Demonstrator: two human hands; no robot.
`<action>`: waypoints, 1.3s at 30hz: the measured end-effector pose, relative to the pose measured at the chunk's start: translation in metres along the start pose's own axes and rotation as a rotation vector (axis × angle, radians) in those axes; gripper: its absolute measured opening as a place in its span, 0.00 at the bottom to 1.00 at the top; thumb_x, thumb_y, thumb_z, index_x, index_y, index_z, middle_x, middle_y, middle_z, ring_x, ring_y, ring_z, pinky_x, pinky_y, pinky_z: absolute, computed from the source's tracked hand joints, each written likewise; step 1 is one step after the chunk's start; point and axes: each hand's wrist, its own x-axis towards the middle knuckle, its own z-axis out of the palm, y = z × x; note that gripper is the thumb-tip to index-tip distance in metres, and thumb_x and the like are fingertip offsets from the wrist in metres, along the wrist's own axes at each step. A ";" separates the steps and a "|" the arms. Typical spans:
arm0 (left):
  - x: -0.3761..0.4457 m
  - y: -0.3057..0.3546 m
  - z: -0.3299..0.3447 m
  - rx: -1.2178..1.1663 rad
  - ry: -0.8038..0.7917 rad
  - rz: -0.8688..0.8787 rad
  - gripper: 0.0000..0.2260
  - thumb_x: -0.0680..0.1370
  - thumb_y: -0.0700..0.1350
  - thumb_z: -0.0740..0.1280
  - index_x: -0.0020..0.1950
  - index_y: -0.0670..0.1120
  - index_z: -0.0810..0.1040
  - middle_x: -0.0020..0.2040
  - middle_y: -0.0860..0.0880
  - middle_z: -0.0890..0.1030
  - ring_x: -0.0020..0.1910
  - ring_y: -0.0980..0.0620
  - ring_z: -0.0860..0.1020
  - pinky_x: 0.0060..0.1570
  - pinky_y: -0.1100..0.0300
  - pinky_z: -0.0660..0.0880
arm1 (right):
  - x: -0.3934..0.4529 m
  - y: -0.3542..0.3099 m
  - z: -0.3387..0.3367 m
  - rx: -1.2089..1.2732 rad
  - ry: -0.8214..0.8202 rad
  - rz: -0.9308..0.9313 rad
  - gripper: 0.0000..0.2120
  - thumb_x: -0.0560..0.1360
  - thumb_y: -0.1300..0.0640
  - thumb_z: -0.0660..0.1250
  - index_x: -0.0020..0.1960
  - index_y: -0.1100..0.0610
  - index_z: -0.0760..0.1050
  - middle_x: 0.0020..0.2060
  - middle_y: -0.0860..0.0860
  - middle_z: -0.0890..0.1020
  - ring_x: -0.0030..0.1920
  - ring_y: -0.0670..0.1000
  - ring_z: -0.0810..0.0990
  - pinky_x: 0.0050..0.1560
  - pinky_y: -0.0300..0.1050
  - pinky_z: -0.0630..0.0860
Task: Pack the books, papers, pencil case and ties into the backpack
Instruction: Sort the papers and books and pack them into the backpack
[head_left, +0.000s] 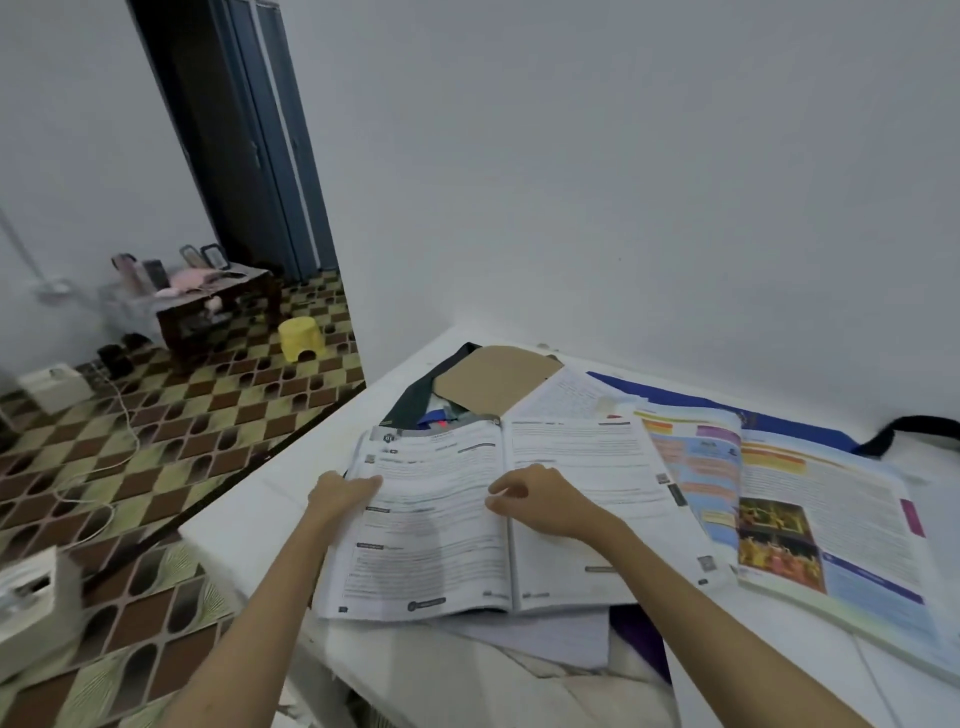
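Books are lying open on the white table (249, 525), the left hand (340, 493) gripping the near workbook's (467, 519) left edge, the right hand (540, 501) resting loosely curled on its pages

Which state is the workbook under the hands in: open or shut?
Open: the workbook lies spread flat, both printed pages showing either side of its spine.

Matt white paper pages are showing in the open workbook (498, 514). At three o'clock, the colour textbook (810, 514) is looking glossier. At twelve o'clock, plain brown cardboard (493, 382) is lying beside dark woven cloth (415, 397).
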 end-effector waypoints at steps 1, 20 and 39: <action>-0.001 0.005 -0.005 -0.048 -0.047 0.016 0.25 0.74 0.48 0.71 0.64 0.35 0.69 0.58 0.38 0.78 0.53 0.39 0.78 0.51 0.48 0.78 | 0.000 -0.001 -0.003 0.027 -0.010 0.002 0.18 0.77 0.48 0.64 0.63 0.56 0.76 0.59 0.54 0.79 0.58 0.49 0.76 0.56 0.39 0.71; -0.136 0.124 0.130 -0.155 -0.763 0.462 0.13 0.82 0.50 0.58 0.63 0.46 0.70 0.54 0.48 0.78 0.48 0.51 0.79 0.43 0.58 0.80 | -0.057 0.029 -0.101 0.168 0.149 0.199 0.18 0.73 0.39 0.65 0.51 0.52 0.76 0.47 0.52 0.83 0.42 0.49 0.83 0.43 0.41 0.80; -0.039 0.109 0.134 -0.359 -0.429 0.174 0.18 0.73 0.36 0.71 0.59 0.34 0.71 0.44 0.42 0.81 0.38 0.47 0.81 0.33 0.57 0.78 | -0.026 0.111 -0.072 -0.162 0.415 0.527 0.18 0.76 0.41 0.62 0.39 0.54 0.68 0.39 0.50 0.78 0.41 0.50 0.79 0.45 0.43 0.77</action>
